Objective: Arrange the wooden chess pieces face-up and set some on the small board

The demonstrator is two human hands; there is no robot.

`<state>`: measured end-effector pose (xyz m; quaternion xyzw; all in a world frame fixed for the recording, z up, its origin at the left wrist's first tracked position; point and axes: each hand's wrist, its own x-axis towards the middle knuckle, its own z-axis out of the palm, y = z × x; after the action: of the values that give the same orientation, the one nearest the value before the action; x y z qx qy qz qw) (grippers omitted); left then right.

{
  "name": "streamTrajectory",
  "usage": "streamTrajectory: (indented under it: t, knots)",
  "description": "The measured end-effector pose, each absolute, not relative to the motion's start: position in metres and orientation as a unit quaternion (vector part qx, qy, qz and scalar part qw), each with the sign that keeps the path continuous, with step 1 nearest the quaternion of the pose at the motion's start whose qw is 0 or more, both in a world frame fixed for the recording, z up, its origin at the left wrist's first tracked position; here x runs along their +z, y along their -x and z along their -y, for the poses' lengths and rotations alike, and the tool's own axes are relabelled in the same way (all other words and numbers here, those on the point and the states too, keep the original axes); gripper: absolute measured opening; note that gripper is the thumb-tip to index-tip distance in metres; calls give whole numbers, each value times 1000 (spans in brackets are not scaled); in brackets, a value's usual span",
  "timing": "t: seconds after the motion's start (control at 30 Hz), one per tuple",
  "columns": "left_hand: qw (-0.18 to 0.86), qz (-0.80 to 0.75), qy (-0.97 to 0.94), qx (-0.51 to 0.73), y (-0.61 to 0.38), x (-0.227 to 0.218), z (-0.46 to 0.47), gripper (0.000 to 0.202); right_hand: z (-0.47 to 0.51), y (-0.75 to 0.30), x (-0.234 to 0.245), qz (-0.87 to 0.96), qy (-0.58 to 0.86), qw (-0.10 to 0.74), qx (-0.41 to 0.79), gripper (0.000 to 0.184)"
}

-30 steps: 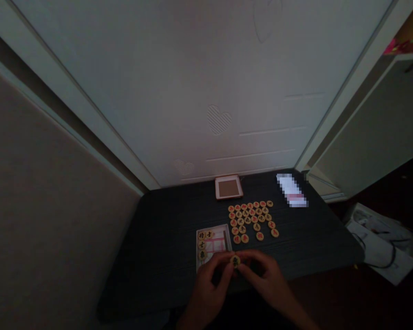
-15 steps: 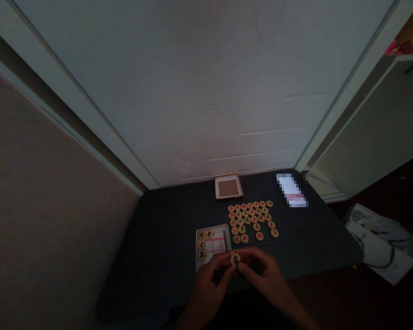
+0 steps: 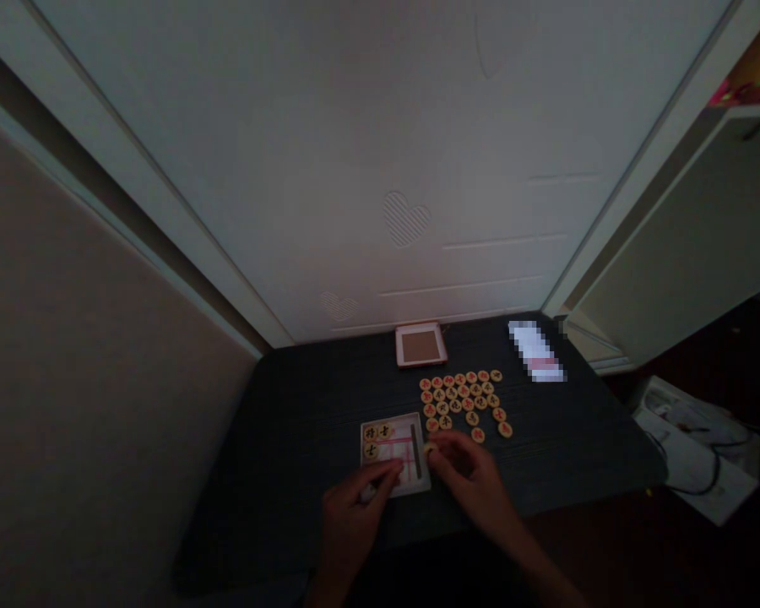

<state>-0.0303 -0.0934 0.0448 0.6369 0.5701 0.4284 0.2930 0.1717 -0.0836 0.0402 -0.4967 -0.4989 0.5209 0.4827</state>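
Observation:
My left hand (image 3: pixel 358 502) is over the white box tray (image 3: pixel 423 477), its fingertips pinched together low above the lined inside. Whatever those fingers hold, if anything, is hidden. Three round Chinese chess pieces with black characters, one of them a general piece (image 3: pixel 371 433), lie in the tray's far left corner. Just right of the tray, my right hand (image 3: pixel 469 473) is closed, with a round Chinese chess piece (image 3: pixel 429 450) at its fingertips. Rows of red and black chess pieces (image 3: pixel 464 391) lie beyond it; the right hand covers part of the nearest row.
The dark table (image 3: pixel 291 439) stands against a pale panel with embossed hearts. Near the back edge lies an open box lid (image 3: pixel 421 346) with a brown inside. A pixelated bright object (image 3: pixel 536 350) is at back right. A white box (image 3: pixel 703 456) with cables stands beyond the table's right side.
Both hands held one black-lettered chess piece together; now they are apart. The left moved left over the tray, the right moved forward to the nearest row's left end.

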Motion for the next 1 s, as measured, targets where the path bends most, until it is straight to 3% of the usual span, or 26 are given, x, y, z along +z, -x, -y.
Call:
streamTrajectory:
  t: [0.23,0.63,1.0]
  knots:
    - [167,-612,-642,430,58,20,74,23,50,-147,45,630,472,448,425,18]
    - [165,-618,-653,406,63,-6,69,21,27,-121,48,769,577,201,191,12]
    - [170,-618,-653,403,65,-7,70,22,26,-116,40,782,590,171,101,13]
